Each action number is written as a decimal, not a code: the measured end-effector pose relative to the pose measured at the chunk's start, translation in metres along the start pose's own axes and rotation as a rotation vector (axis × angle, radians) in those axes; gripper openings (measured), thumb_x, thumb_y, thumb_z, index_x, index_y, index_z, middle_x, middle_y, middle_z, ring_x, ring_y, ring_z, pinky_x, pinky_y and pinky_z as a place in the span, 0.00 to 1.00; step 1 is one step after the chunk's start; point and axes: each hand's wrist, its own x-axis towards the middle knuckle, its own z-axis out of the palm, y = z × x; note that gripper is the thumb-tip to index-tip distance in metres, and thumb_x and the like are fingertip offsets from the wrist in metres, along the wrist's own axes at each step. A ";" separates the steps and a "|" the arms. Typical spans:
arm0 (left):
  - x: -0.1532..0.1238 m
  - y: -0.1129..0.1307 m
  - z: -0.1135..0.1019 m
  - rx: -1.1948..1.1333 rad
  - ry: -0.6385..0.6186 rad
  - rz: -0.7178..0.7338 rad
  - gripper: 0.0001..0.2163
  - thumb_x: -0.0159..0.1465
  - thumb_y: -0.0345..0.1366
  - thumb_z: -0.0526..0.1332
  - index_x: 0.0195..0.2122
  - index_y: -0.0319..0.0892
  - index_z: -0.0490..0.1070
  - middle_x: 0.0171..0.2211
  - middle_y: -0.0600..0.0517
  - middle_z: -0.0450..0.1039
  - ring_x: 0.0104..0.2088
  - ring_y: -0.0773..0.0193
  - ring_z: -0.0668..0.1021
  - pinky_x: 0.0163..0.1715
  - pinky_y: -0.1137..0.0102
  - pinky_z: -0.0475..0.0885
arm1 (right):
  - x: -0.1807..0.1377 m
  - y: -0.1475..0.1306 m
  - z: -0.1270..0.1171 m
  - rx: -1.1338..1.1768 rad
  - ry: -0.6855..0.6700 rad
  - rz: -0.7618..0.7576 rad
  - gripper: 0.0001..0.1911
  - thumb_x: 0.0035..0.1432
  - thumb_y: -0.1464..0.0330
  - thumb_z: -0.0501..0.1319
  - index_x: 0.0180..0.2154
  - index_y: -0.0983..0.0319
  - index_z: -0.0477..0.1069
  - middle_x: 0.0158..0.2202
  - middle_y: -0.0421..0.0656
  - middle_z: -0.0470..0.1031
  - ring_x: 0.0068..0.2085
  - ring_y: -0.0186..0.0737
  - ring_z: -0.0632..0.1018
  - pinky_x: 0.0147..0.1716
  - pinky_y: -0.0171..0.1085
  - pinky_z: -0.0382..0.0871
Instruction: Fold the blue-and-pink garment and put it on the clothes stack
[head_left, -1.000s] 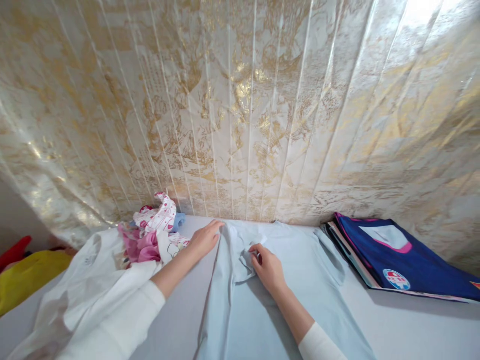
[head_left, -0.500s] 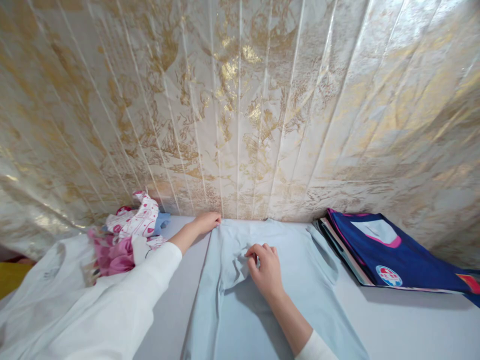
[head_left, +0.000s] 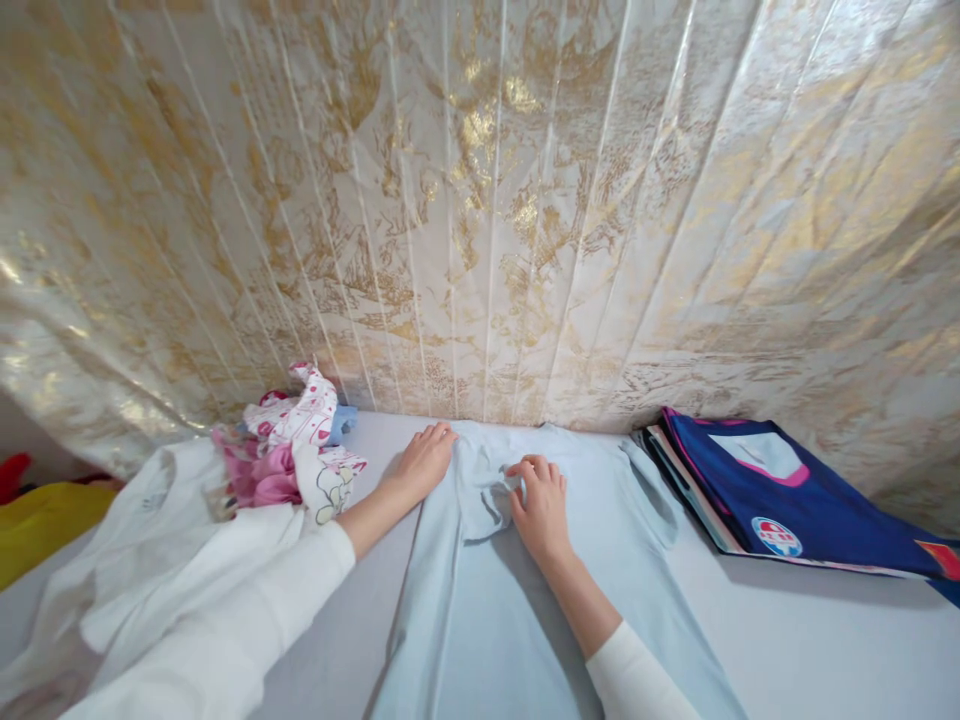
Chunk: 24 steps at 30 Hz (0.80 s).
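A light blue shirt (head_left: pixel 495 630) lies spread on the white surface in front of me, its left side folded inward with a rumpled sleeve (head_left: pixel 484 500) on top. My left hand (head_left: pixel 426 462) rests at the shirt's upper left edge, fingers stretched out and palm down. Over the middle of the shirt, right beside the bunched sleeve, is my right hand (head_left: pixel 543 510). Its fingers are loosely curved and apart, with thumb and forefinger close to the cloth. Neither hand visibly grasps the fabric. The shirt's lower end runs out of view.
On the left lies a loose heap of clothes: a white garment (head_left: pixel 142 540), a pink one (head_left: pixel 266 475) and a red-patterned white one (head_left: pixel 300 415). Folded dark blue clothes (head_left: pixel 817 510) are stacked at right. A gold-patterned curtain (head_left: pixel 480 220) hangs behind. Yellow cloth (head_left: pixel 52 520) shows far left.
My left hand has gone from closed at the shirt's edge to flat with fingers extended. My right hand's fingers have loosened from their curl beside the sleeve. The view has shifted slightly left.
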 end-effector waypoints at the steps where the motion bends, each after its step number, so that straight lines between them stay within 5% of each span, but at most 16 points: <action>1: -0.014 0.003 0.001 -0.005 -0.004 -0.002 0.14 0.69 0.38 0.56 0.54 0.41 0.66 0.57 0.43 0.64 0.55 0.52 0.69 0.52 0.53 0.66 | -0.001 -0.004 0.000 0.031 -0.015 -0.044 0.17 0.49 0.80 0.53 0.40 0.60 0.69 0.45 0.46 0.69 0.45 0.46 0.67 0.43 0.41 0.58; 5: -0.053 0.006 0.011 -0.032 -0.066 0.020 0.19 0.72 0.40 0.47 0.61 0.42 0.60 0.64 0.42 0.57 0.64 0.54 0.59 0.58 0.57 0.57 | -0.016 -0.028 0.008 0.130 -0.164 -0.226 0.21 0.48 0.80 0.53 0.45 0.62 0.68 0.46 0.48 0.71 0.47 0.44 0.71 0.45 0.41 0.63; 9: -0.047 -0.005 0.019 -0.063 -0.095 0.017 0.21 0.72 0.40 0.47 0.64 0.43 0.55 0.66 0.43 0.52 0.65 0.53 0.56 0.60 0.53 0.51 | -0.035 -0.039 0.014 0.038 -0.278 -0.311 0.26 0.50 0.77 0.57 0.53 0.65 0.65 0.61 0.54 0.63 0.60 0.50 0.64 0.54 0.46 0.60; 14: -0.017 -0.016 0.020 -0.120 -0.070 -0.003 0.22 0.67 0.43 0.58 0.60 0.43 0.60 0.64 0.44 0.55 0.61 0.47 0.61 0.59 0.45 0.54 | -0.028 -0.010 0.010 -0.095 -0.341 -0.241 0.23 0.60 0.74 0.52 0.57 0.62 0.63 0.64 0.52 0.60 0.64 0.47 0.60 0.58 0.50 0.56; 17: -0.024 -0.014 0.015 -0.154 -0.047 -0.021 0.21 0.69 0.41 0.53 0.61 0.43 0.58 0.65 0.43 0.52 0.64 0.48 0.57 0.59 0.49 0.54 | -0.021 0.008 0.005 -0.088 -0.355 -0.245 0.22 0.63 0.71 0.50 0.58 0.60 0.62 0.64 0.51 0.60 0.64 0.44 0.60 0.59 0.50 0.54; 21: -0.082 -0.003 -0.012 -0.192 0.059 -0.066 0.21 0.67 0.36 0.49 0.61 0.41 0.56 0.65 0.41 0.52 0.63 0.52 0.57 0.59 0.54 0.55 | -0.028 0.002 -0.006 -0.019 -0.321 -0.313 0.25 0.59 0.74 0.52 0.59 0.61 0.61 0.63 0.52 0.61 0.64 0.46 0.59 0.58 0.49 0.57; 24: -0.160 0.010 -0.038 -0.234 0.148 -0.079 0.16 0.67 0.32 0.44 0.52 0.42 0.63 0.54 0.45 0.66 0.56 0.58 0.67 0.57 0.61 0.61 | -0.041 -0.023 -0.020 0.062 -0.321 -0.503 0.26 0.54 0.80 0.53 0.53 0.60 0.65 0.58 0.48 0.66 0.61 0.46 0.62 0.56 0.47 0.58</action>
